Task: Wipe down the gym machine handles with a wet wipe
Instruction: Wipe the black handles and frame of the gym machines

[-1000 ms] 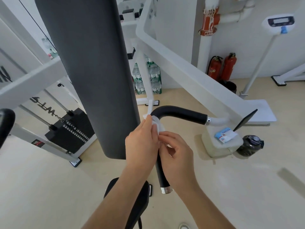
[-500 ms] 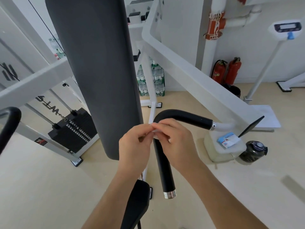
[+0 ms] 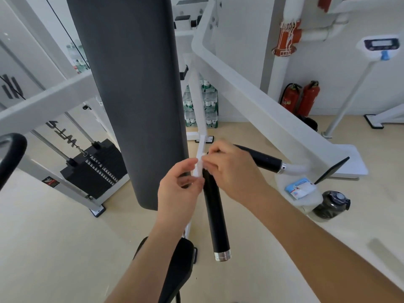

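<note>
A black bent machine handle (image 3: 215,211) with a chrome end cap runs down the middle, its upper bend hidden behind my right hand. A small white wet wipe (image 3: 199,168) shows between my two hands at the top of the handle's straight part. My left hand (image 3: 178,190) pinches the wipe from the left. My right hand (image 3: 232,172) holds the wipe from the right, its fingers curled over the handle's bend. Most of the wipe is hidden by my fingers.
A tall dark grey back pad (image 3: 135,88) stands just left of my hands. A weight stack (image 3: 96,169) sits at left. A wipe packet (image 3: 300,188) and a dark bottle (image 3: 331,204) lie at right by the white frame (image 3: 251,95). Fire extinguishers (image 3: 300,98) stand behind.
Both hands moved up from the middle of the handle to its bend. The wipe, spread and visible a second ago, is now bunched between my fingers.
</note>
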A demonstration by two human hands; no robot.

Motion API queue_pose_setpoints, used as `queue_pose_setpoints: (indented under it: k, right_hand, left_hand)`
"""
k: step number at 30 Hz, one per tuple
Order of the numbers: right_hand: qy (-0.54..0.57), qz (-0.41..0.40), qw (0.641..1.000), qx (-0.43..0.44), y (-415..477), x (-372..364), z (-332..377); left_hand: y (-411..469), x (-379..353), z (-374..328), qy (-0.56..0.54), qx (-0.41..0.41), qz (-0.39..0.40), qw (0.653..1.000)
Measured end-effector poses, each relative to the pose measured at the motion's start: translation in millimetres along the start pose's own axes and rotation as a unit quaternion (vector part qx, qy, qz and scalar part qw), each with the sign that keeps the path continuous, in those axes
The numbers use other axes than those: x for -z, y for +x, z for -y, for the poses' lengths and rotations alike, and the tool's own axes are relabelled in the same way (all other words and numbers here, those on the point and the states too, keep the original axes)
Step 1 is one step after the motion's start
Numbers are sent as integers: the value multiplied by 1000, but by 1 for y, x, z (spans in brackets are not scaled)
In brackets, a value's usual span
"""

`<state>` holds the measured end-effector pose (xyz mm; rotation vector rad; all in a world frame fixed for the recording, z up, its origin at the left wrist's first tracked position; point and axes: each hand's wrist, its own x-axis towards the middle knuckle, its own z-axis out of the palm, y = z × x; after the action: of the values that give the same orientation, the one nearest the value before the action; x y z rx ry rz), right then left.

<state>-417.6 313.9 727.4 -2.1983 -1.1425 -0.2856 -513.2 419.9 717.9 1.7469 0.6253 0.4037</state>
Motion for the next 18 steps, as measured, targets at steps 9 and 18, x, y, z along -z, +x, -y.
queue_pose_setpoints:
  k: [9, 18]
  right_hand:
    - [12, -78, 994, -78, -13, -15, 15]
    - [-40, 21, 992, -121, -7, -1, 16]
  left_hand:
    - [-11, -6, -8, 179, -57, 25, 982]
    - [-6, -3, -17, 275, -110, 81, 952]
